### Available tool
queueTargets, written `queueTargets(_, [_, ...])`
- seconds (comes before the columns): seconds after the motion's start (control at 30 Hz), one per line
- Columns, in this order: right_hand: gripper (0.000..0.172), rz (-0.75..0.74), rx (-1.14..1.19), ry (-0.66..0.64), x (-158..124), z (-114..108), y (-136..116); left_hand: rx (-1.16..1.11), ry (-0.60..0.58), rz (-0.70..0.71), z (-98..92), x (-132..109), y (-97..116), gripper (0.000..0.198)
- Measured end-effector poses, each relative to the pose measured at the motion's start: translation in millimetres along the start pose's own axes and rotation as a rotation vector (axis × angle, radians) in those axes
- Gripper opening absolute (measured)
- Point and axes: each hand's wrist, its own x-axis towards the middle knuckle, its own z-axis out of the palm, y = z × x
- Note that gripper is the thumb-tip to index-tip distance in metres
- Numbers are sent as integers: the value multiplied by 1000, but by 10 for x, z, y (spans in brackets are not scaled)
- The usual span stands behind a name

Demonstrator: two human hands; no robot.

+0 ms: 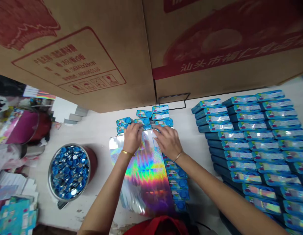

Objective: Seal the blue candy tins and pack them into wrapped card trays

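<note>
A shiny holographic sheet [143, 173] lies on the white table in front of me. My left hand [132, 137] and my right hand [168, 141] both rest on its far edge, fingers curled down and pressing on it. Just beyond my fingers sits a cluster of small blue printed boxes [151, 118]. More of these small boxes [178, 182] lie in a column along the sheet's right edge, partly under my right forearm.
A metal bowl [69, 171] full of blue and silver round pieces stands at the left. Many stacked blue boxes [254, 143] fill the right side. Large cardboard cartons [146, 45] rise behind. A bin [28, 125] and printed papers clutter the far left.
</note>
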Motion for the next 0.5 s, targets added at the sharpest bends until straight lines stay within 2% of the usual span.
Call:
queueTargets(0.1, [36, -54, -60, -72, -9, 169, -138, 196, -87, 78, -12, -180, -78, 23])
queueTargets(0.2, [39, -33, -84, -90, -1, 256, -153, 281, -99, 138, 48, -195, -66, 26])
queueTargets(0.5, [42, -8, -109, -112, 6, 220, -168, 368, -162, 197, 37, -181, -4, 24])
